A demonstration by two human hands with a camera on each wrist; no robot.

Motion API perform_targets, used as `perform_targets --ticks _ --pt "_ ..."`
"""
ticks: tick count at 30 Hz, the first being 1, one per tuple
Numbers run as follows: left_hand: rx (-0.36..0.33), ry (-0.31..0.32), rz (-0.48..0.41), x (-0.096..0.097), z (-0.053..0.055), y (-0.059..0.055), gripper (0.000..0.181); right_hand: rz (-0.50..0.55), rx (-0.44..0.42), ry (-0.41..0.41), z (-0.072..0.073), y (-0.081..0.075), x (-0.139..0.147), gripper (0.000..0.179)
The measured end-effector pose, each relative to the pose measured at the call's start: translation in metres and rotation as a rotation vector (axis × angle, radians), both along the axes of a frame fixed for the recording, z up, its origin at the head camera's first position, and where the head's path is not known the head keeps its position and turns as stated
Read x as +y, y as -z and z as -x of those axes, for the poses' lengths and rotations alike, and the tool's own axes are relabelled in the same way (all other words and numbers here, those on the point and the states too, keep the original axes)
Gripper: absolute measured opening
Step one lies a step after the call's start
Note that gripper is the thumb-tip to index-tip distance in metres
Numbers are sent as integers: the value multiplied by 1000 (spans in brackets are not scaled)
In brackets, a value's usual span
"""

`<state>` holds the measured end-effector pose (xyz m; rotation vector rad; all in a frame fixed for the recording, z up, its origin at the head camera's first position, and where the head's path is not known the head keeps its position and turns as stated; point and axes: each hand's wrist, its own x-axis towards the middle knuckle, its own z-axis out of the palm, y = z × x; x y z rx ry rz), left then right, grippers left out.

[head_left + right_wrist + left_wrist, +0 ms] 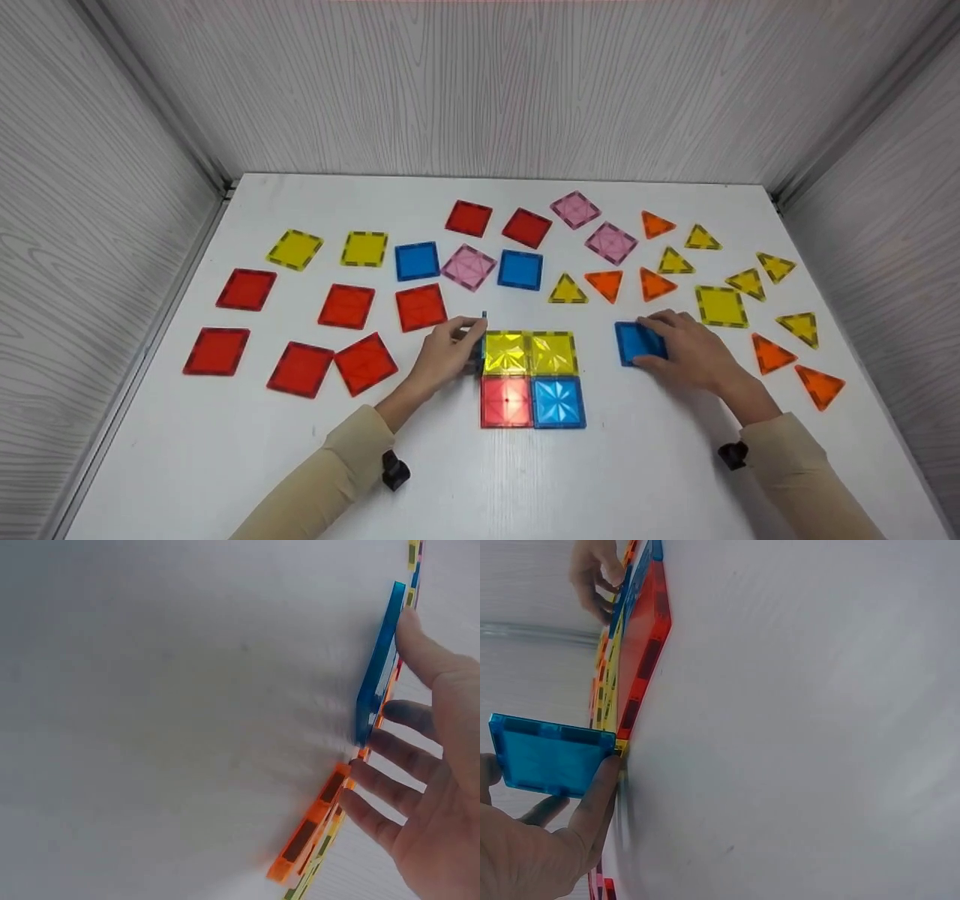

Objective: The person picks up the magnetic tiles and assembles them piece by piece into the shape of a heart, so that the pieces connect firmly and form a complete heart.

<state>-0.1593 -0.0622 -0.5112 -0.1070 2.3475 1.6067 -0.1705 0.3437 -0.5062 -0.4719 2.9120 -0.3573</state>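
The left hand's grip (447,354) pinches a blue translucent square tile (551,761), upright at the left edge of a flat yellow, red and blue block of 4 square tiles (531,378). The right hand's grip (691,349) spans a 2nd blue translucent square tile (636,343), right of the block, well apart; neither blue square has a long axis.

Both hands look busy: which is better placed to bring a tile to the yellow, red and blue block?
Probably the right hand: it grips a translucent blue square tile right of the block. The left hand holds another blue tile upright at the block's left edge.
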Motion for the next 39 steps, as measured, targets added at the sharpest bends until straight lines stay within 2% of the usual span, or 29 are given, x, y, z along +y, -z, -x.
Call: perform_targets --ticks 6,9,16,23,29,33,39 --pt "14 6 -16 -2 0 1 53 15 -13 14 1 -1 -7 73" --pt "26 15 -31 -3 -2 1 52 53 -17 37 3 -2 -11 65" --pt "62 19 -77 -4 -4 5 47 227 115 46 11 -6 -24 23" --pt "88 15 -92 -5 -5 10 43 411 148 74 20 -18 -59 19" --pt "85 12 -100 -5 -5 9 43 499 207 5 27 -24 -107 17" --pt "87 14 -110 -7 -5 8 43 518 185 -57 33 -22 -137 15" --pt "88 27 -114 -9 -4 9 46 492 149 -112 38 -15 -170 16"
